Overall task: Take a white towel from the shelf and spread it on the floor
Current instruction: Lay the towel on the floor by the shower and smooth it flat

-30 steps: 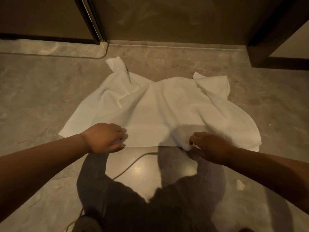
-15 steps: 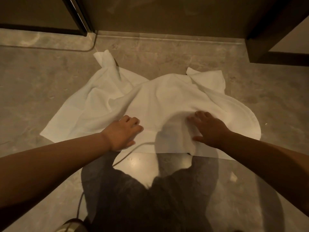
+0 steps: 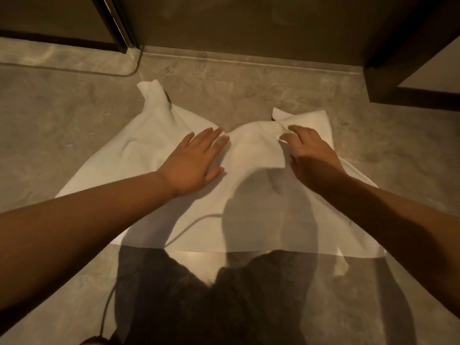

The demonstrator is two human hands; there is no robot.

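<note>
A white towel point(image 3: 251, 195) lies on the grey stone floor point(image 3: 49, 135), mostly flat, with its two far corners crumpled and raised. My left hand point(image 3: 194, 160) rests palm down on the towel's middle, fingers spread. My right hand point(image 3: 311, 150) lies on the towel near the far right fold, fingers slightly curled over a wrinkle; nothing is pinched that I can see. Both forearms reach in from the bottom corners. My shadow falls across the towel's near half.
A dark wall or door panel point(image 3: 249, 26) runs along the far side with a dark frame post point(image 3: 112, 23) at the left. A dark cabinet base point(image 3: 398, 78) stands at the right. A low stone step point(image 3: 62, 58) lies far left.
Both hands have slid forward across the towel from its near edge to its far part. The near edge now lies flatter, and the view has moved closer.
</note>
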